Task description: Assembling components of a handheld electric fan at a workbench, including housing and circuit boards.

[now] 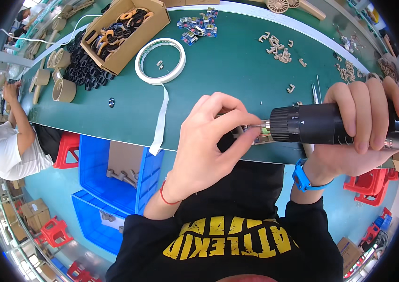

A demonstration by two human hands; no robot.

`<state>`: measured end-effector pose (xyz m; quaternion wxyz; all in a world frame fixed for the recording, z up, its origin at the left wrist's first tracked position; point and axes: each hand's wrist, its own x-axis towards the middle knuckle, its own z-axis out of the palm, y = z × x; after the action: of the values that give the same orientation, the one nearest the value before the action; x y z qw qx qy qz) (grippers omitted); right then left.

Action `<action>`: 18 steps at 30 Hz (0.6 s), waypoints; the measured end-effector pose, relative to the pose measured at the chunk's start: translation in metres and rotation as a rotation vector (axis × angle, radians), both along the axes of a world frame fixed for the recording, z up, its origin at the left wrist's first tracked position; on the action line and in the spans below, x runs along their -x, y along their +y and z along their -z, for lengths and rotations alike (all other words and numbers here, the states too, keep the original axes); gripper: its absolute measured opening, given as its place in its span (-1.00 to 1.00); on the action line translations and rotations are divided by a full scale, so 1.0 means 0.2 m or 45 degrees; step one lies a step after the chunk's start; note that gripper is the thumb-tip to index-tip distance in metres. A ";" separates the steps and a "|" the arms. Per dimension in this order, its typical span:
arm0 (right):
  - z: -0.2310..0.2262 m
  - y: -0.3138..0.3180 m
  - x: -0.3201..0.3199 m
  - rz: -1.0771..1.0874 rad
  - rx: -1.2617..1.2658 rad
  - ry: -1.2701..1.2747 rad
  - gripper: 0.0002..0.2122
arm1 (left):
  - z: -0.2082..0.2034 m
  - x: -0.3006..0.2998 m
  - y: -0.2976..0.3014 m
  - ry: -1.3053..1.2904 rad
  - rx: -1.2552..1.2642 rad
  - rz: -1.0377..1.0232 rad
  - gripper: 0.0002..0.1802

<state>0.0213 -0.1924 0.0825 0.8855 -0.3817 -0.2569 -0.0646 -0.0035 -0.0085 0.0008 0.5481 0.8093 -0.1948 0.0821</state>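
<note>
My right hand [362, 115] is wrapped round a black electric screwdriver [308, 123], which lies level with its bit pointing left. The fingers and thumb of my left hand [209, 134] are pinched together at the bit's tip. What they hold is mostly hidden behind them. A small part with a greenish face [265, 137] shows just under the bit, close to the table's near edge. To the left of my left hand, a loose white strip hangs from a roll of white tape [181, 63] over the near edge.
On the green table [237, 56] are a cardboard box [136, 44] of black and orange rings, a pile of black rings [84, 66], small circuit boards [199, 27], beige clips [279, 49] and tweezers [315, 94]. Blue bins [110, 188] stand below; a person [16, 145] sits far left.
</note>
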 end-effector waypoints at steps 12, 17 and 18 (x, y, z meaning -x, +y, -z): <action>0.11 -0.13 0.00 -0.018 -0.207 -0.094 -0.80 | -0.02 0.00 -0.01 -0.115 -0.106 -0.021 -0.82; 0.11 -0.16 0.00 -0.045 -0.007 -0.223 -0.80 | -0.02 0.02 -0.01 -0.154 -0.118 -0.078 -0.80; 0.11 -0.16 0.00 -0.054 0.035 -0.246 -0.80 | -0.02 0.02 -0.01 -0.149 -0.116 -0.079 -0.80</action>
<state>0.0217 -0.2249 0.0611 0.8525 -0.3802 -0.3500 -0.0789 -0.0081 -0.0109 0.0041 0.4957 0.8327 -0.2048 0.1375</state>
